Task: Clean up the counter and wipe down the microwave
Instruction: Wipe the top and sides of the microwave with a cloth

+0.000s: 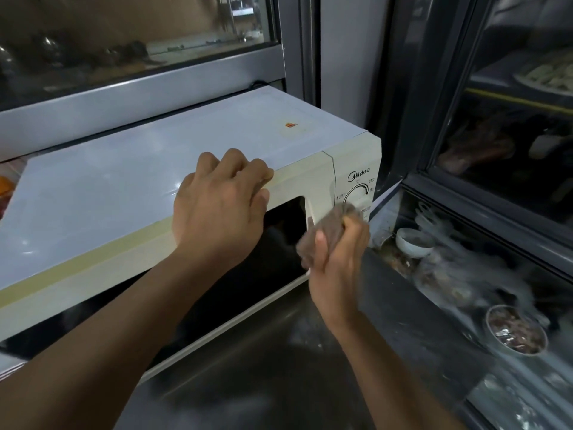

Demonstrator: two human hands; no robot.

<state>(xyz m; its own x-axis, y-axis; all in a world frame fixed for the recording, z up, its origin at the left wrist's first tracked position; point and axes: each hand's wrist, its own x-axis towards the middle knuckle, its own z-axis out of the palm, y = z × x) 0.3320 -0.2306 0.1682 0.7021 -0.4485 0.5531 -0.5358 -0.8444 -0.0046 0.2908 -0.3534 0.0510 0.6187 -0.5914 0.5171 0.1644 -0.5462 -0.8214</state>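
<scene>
The microwave (148, 187) sits on the dark steel counter (279, 367), its long side running from lower left to upper right and its door facing the person, lower right. The wiping step looks to be in hand. The left hand (217, 209) rests on the top front edge, fingers bent over it, steadying the box. The right hand (338, 256) pinches a bunched brown cloth (336, 226) against the control panel just under the dial (356, 197) — next it likely needs firm strokes across the panel and door.
</scene>
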